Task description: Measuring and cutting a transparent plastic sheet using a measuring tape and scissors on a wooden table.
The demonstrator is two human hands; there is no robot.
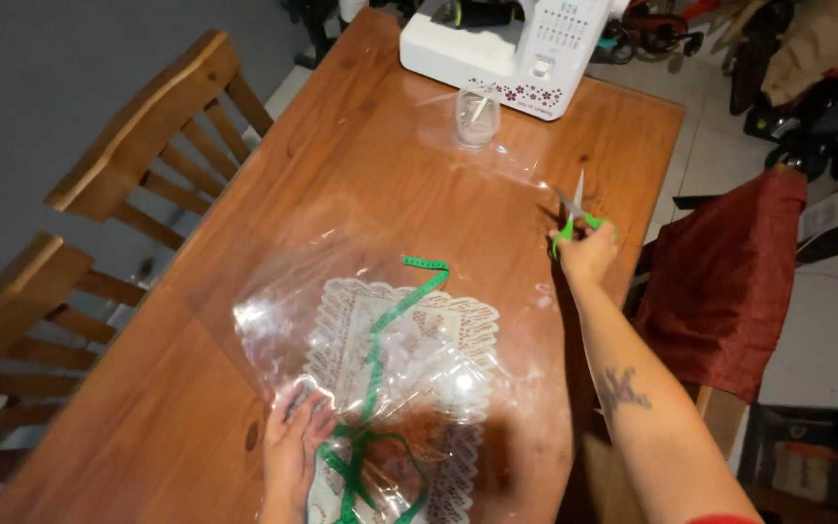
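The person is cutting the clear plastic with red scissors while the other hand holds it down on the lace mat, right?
Not quite: the scissors in the right hand have green handles, not red, as the head view shows. The rest fits: the left hand presses the clear plastic down on the lace mat.

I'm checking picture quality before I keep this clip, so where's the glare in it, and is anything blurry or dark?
Head view: white glare patches sit on the clear plastic sheet over the lace doily; the left hand and right hand with the green-handled scissors look slightly soft; the table is evenly lit, while the clutter at top right is dim.
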